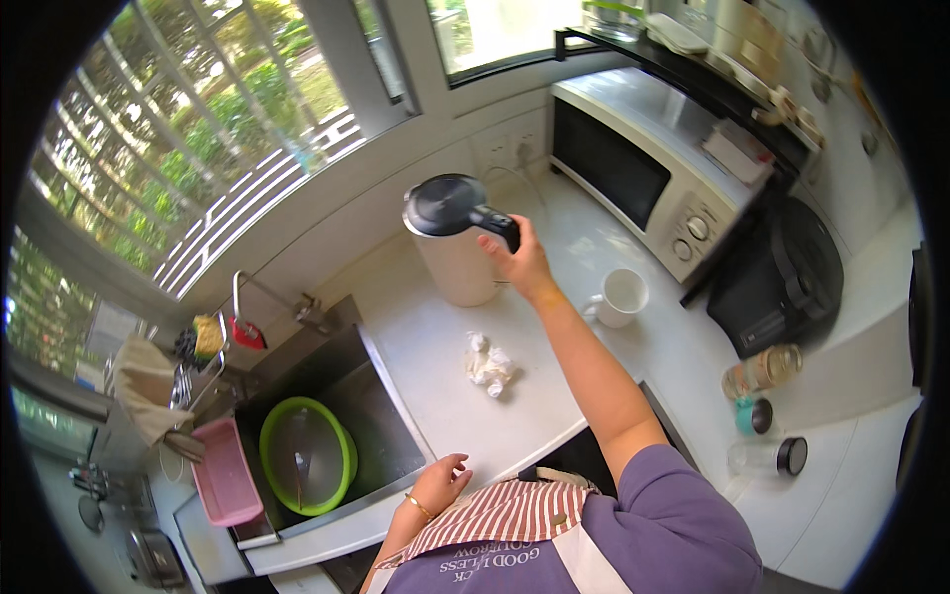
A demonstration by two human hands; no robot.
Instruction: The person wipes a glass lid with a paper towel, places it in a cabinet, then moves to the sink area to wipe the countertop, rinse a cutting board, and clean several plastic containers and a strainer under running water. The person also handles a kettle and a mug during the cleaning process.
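Observation:
My right hand (525, 260) grips the black handle of a white electric kettle (454, 260) with a dark lid, near the wall below the window. Whether the kettle's bottom touches the counter I cannot tell. My left hand (442, 479) is by the counter's front edge near the sink, holding nothing, its fingers loosely curled. A crumpled white tissue (490, 365) lies on the counter (438, 371) between the kettle and me. To the right of my right hand, a white mug (622, 297) stands upright, its handle towards the left.
At the left, a sink (378, 423) holds a green basin (349, 475) and a pink tub (226, 475) sits at its side, near the faucet (274, 293). A microwave (631, 148) stands back right, beside a black appliance (787, 282) and several jars.

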